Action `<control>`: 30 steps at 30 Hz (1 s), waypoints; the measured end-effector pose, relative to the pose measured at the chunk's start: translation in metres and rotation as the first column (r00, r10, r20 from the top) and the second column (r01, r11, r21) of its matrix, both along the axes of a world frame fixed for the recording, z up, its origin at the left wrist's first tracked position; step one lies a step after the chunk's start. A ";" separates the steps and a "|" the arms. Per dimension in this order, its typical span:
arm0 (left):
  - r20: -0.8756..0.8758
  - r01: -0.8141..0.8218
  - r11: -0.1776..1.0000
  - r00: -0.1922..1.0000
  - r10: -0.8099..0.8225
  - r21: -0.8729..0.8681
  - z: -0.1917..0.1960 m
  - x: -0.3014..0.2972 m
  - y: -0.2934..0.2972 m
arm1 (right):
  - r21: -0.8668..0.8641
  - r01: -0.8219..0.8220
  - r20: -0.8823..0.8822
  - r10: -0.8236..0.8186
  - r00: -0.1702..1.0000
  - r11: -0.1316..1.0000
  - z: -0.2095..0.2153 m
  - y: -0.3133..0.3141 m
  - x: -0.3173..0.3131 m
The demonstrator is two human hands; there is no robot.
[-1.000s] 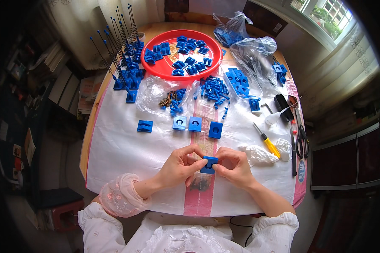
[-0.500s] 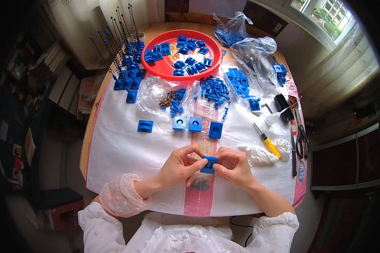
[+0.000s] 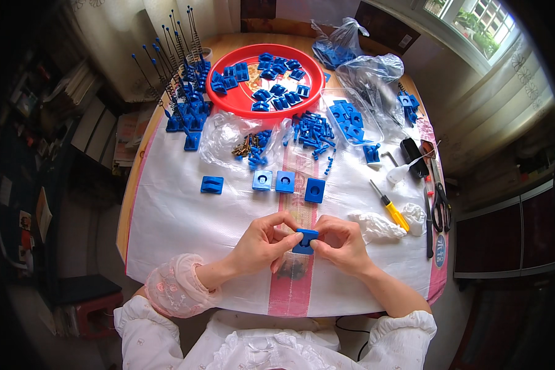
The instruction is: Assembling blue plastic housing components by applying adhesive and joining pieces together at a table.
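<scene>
Between my two hands is a small blue square plastic plate (image 3: 304,246) with a round cut-out, held just above the table's near middle. My left hand (image 3: 266,241) pinches its left edge with thumb and forefinger. On the other side my right hand (image 3: 340,244) grips the right edge, its thumb on the face. Beyond them lie a blue plate with a round hole (image 3: 315,190), two similar plates with lighter middles, (image 3: 285,181) being the nearer to it, and a blue part with raised curved ridges (image 3: 212,184). The plate's underside is hidden.
A red round tray (image 3: 213,103) holds blue parts. Black springs with blue tips (image 3: 177,68) stand at the far left. Loose blue pegs (image 3: 314,131), brass screws (image 3: 246,147) and a clear container (image 3: 376,137) lie mid-table. At right are a yellow-handled screwdriver (image 3: 396,213) and scissors (image 3: 441,206).
</scene>
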State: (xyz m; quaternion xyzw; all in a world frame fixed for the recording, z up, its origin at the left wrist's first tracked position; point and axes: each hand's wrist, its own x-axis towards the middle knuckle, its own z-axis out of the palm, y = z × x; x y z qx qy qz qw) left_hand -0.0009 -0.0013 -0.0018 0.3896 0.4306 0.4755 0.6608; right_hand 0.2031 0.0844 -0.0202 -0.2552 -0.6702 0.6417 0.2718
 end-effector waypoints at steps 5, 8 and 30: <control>-0.018 0.010 1.000 1.000 -0.009 0.002 0.001 0.000 0.000 | 0.013 -0.003 0.009 0.003 1.000 1.000 0.003 0.000 0.000; -0.027 0.012 1.000 1.000 -0.012 0.006 0.002 0.000 0.000 | 0.004 0.001 0.005 -0.001 1.000 1.000 0.001 0.000 0.000; -0.035 0.027 0.999 0.999 -0.026 0.021 0.002 -0.001 0.001 | 0.013 -0.001 0.007 0.001 1.000 1.000 0.000 0.000 0.000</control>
